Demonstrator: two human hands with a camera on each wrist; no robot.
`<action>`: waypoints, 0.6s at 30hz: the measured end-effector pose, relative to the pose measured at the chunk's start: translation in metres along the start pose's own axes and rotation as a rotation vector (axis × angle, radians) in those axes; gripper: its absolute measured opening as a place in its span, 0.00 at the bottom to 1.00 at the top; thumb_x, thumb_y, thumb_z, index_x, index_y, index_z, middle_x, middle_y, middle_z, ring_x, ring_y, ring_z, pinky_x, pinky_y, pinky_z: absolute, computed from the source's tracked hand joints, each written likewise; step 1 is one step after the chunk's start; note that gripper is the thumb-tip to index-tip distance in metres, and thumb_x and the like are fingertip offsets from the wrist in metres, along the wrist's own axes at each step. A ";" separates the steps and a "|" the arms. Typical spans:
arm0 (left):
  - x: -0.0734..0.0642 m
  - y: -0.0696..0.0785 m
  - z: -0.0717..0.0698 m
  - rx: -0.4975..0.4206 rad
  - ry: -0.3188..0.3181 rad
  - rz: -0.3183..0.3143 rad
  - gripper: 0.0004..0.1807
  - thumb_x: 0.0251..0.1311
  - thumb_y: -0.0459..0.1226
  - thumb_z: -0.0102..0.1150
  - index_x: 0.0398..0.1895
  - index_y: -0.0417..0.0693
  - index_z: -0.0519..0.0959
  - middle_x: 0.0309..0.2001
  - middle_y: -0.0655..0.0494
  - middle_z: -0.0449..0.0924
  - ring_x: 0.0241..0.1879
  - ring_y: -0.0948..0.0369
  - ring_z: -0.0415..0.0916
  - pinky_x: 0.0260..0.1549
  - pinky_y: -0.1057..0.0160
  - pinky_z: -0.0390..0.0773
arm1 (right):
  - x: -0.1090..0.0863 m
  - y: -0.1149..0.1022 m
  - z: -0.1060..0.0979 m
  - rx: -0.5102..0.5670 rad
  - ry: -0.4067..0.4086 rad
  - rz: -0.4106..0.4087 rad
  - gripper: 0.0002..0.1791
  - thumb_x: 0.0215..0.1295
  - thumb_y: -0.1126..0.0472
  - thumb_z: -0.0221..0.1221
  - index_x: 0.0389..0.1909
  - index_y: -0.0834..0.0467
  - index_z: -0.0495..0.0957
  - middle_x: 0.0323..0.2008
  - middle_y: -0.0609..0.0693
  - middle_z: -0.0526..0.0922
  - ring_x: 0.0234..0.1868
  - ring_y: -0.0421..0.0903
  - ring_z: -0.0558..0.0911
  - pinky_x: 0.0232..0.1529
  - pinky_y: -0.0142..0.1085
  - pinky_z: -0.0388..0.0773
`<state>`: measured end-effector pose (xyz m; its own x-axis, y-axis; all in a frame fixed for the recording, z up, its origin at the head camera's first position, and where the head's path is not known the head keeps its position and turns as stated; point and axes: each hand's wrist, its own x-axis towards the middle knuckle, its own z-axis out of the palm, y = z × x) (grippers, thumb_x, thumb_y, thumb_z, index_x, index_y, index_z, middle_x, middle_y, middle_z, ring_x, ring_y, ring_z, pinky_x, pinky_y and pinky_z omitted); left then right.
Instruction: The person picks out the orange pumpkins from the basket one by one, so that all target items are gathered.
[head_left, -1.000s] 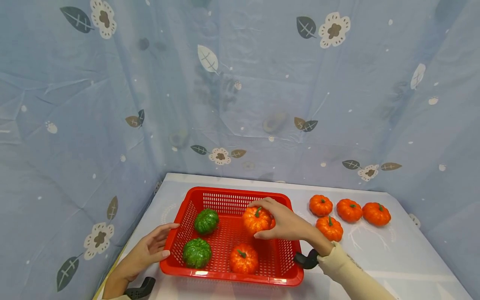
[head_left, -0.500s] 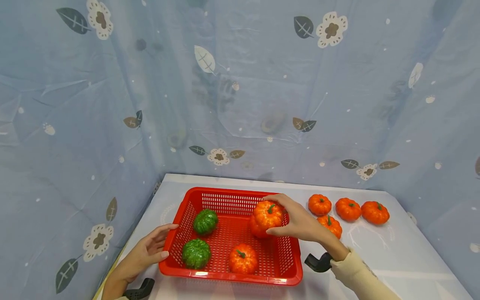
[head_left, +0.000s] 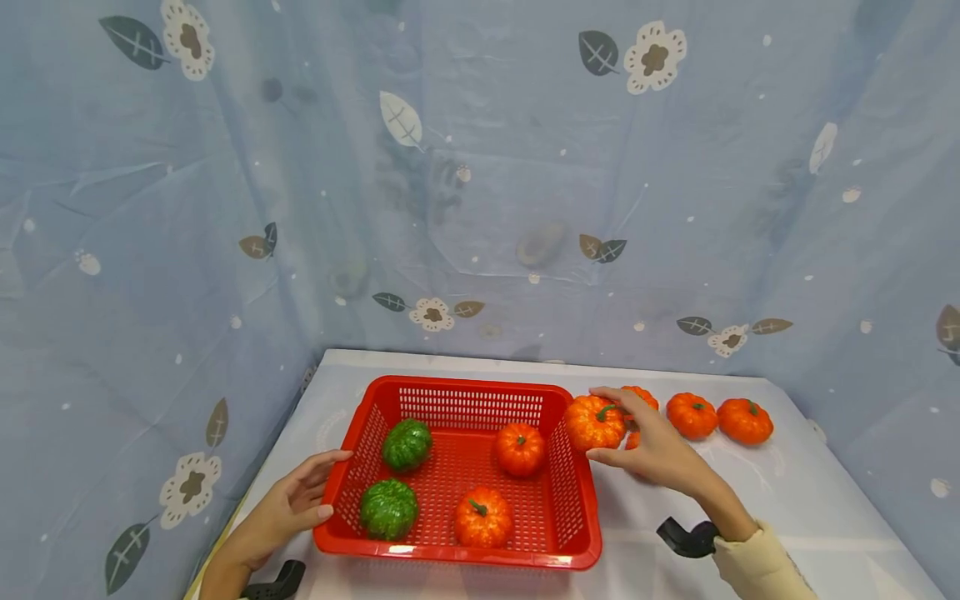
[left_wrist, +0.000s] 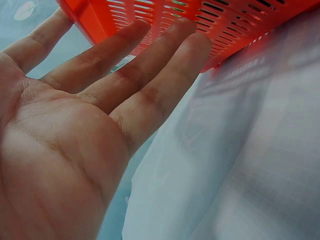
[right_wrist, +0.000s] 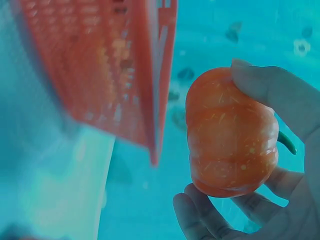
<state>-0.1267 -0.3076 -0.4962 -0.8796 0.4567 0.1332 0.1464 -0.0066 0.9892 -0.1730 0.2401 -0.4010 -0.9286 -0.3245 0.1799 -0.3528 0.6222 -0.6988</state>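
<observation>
My right hand holds an orange pumpkin above the right rim of the red basket. Thumb and fingers grip the sides of this pumpkin in the right wrist view, its green stem toward the palm. Over at the basket's left side, my left hand touches the rim with its fingertips. The left wrist view shows these fingers extended against the slotted wall. Inside the basket lie two green pumpkins on the left and two orange pumpkins on the right.
Several orange pumpkins stand on the white table right of the basket, some partly hidden by the right hand. A blue printed curtain hangs behind the table and along its sides.
My right hand has carried the held pumpkin rightward, from inside the basket to over its right rim. The orange pumpkin behind it is now uncovered. The left hand stays at the rim.
</observation>
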 end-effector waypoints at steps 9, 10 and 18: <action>-0.002 0.001 -0.001 -0.010 0.004 0.020 0.33 0.71 0.24 0.52 0.78 0.38 0.58 0.70 0.44 0.69 0.63 0.53 0.76 0.57 0.59 0.79 | -0.032 0.039 -0.028 -0.071 0.094 0.108 0.48 0.59 0.41 0.73 0.76 0.52 0.64 0.68 0.59 0.70 0.58 0.60 0.77 0.55 0.55 0.79; -0.002 0.001 -0.001 -0.010 0.007 0.012 0.33 0.71 0.24 0.52 0.78 0.38 0.58 0.70 0.45 0.70 0.63 0.54 0.76 0.57 0.59 0.80 | -0.036 0.043 -0.031 -0.085 0.105 0.122 0.48 0.59 0.41 0.73 0.76 0.52 0.64 0.69 0.59 0.69 0.59 0.60 0.77 0.55 0.54 0.79; -0.001 0.001 0.000 -0.017 0.004 -0.002 0.33 0.71 0.24 0.52 0.78 0.38 0.58 0.70 0.41 0.69 0.62 0.52 0.77 0.56 0.58 0.80 | -0.060 0.073 -0.052 -0.108 0.156 0.225 0.50 0.60 0.46 0.74 0.77 0.58 0.61 0.69 0.68 0.66 0.60 0.66 0.75 0.51 0.37 0.79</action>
<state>-0.1257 -0.3081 -0.4955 -0.8815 0.4536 0.1313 0.1369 -0.0206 0.9904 -0.1495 0.3422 -0.4270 -0.9884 -0.0619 0.1390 -0.1388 0.7407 -0.6573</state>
